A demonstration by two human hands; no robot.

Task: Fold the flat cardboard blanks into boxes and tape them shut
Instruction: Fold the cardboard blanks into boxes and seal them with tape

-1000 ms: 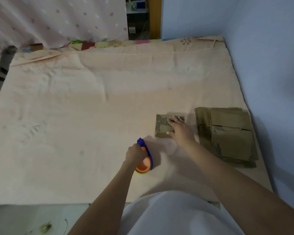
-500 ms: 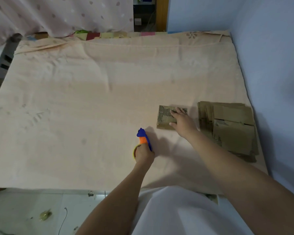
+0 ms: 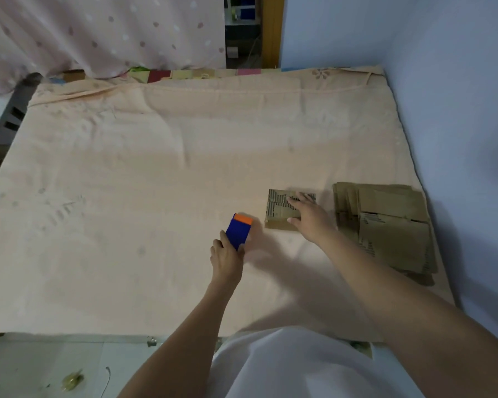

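From the head camera I see my left hand [image 3: 226, 258] reaching forward, fingers wrapped around the near end of the blue-and-orange tape dispenser [image 3: 238, 229] — its long axis runs away from me, leaning right, orange end farthest. My right hand [image 3: 306, 216] lies palm-down with fingers spread apart, pressing the small cardboard box [image 3: 282, 209] on the peach sheet [image 3: 127, 182]. Just right of it sits the stack of flat blanks [image 3: 385, 225], near the blue wall [image 3: 457, 110].
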